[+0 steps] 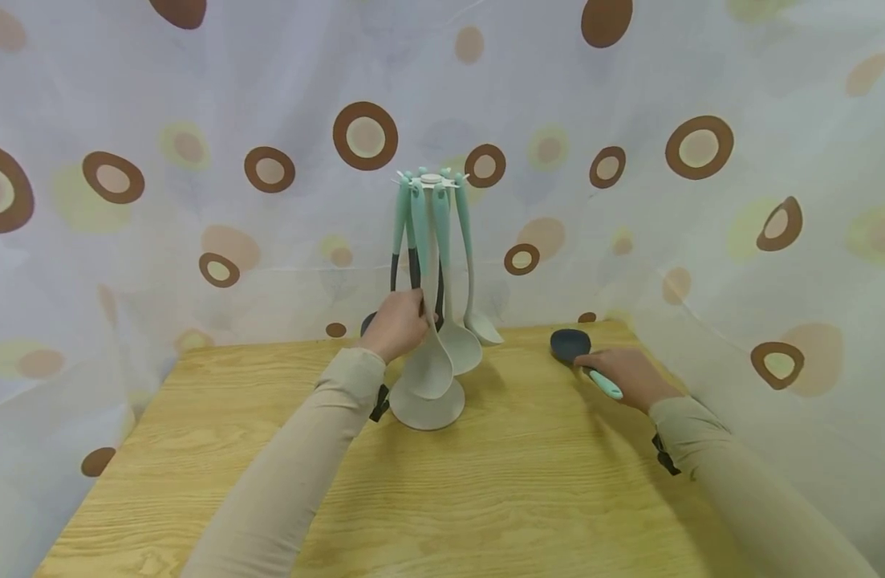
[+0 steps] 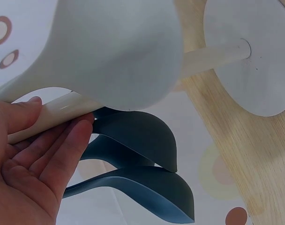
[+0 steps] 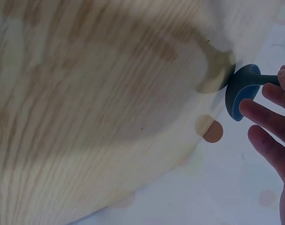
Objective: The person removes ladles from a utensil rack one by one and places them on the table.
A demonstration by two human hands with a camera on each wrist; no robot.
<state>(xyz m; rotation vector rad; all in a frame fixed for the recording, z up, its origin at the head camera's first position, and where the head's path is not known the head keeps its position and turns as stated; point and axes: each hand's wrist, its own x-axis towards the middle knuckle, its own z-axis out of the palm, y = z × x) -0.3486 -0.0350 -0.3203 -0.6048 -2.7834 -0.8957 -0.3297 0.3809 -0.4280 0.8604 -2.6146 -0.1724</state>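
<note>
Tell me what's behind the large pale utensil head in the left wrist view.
The pole runs behind the utensil head, emerging toward the round base. The pole's middle stretch is covered.

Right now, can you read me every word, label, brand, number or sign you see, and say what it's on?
There are none: no lettering shows on the utensil stand, the dark spoon in the right hand, or the table. The patterned sheet carries only rings and spots.

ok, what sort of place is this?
Probably a makeshift indoor setup, perhaps a staged recording corner: a wood-grain table with patterned sheeting behind it and at its sides, and a stand hung with kitchen utensils. The room beyond isn't visible.
</note>
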